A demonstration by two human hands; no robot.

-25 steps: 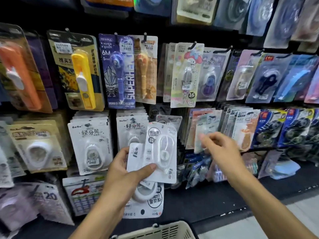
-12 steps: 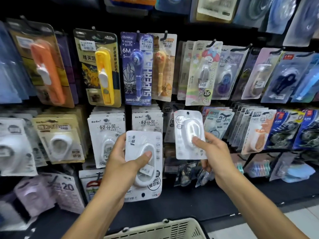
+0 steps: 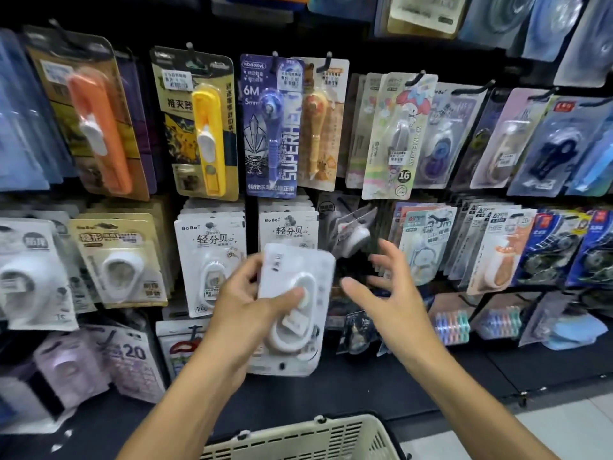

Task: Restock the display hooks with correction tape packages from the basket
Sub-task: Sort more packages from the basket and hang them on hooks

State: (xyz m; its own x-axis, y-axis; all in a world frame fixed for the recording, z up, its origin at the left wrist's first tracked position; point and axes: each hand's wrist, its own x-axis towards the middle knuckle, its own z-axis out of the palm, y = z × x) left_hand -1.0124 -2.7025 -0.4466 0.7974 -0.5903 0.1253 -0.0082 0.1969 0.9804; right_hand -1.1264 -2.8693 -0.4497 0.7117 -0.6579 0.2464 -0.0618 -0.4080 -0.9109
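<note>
My left hand (image 3: 245,307) grips a small stack of white correction tape packages (image 3: 295,293) in front of the display, thumb pressed on the top blister. My right hand (image 3: 388,290) hovers just right of the stack with fingers spread and holds nothing. Behind and above it a white correction tape package (image 3: 353,234) hangs tilted and blurred on a hook in the middle row. The rim of the cream basket (image 3: 298,439) shows at the bottom edge; its contents are hidden.
Rows of hooks carry packed goods: white BoBo packages (image 3: 212,260) left of my hands, a yellow tool pack (image 3: 199,124) and a blue pen pack (image 3: 272,124) above, dark tape packs (image 3: 550,250) at right. A black shelf base (image 3: 431,370) runs below.
My right hand held one white package up at the hook, then let it go; the package now hangs tilted there and the hand has drawn back, fingers spread. The left hand keeps its stack.
</note>
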